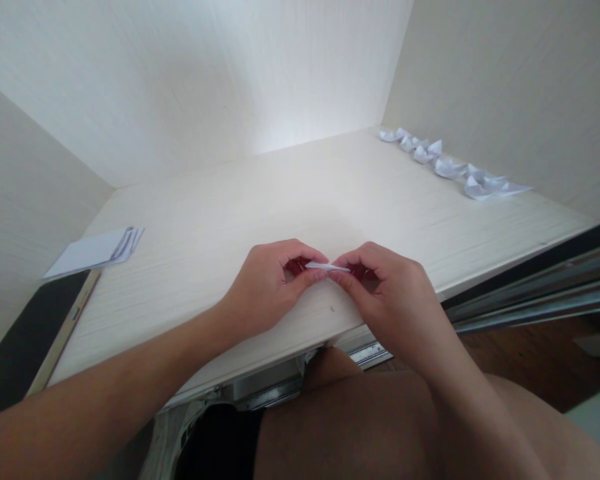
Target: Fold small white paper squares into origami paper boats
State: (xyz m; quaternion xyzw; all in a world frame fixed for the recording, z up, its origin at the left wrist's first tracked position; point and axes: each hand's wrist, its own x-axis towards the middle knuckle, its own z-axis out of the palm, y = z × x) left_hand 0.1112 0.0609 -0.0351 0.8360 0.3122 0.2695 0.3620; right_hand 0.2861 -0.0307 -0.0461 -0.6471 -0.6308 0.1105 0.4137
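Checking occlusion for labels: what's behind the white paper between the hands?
White tabletop shows beyond the paper, which the left hand and right hand partly cover. Whatever paper and fingers block can't be seen.

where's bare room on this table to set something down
Bare tabletop lies between the back wall and the left hand and right hand, bordered by the paper stack and paper boats. Crowded: along the right wall, by the dark slab, and where the fingers pinch folded paper.

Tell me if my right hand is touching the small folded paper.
Touching. The head view shows the right hand pinching one end of the folded paper.
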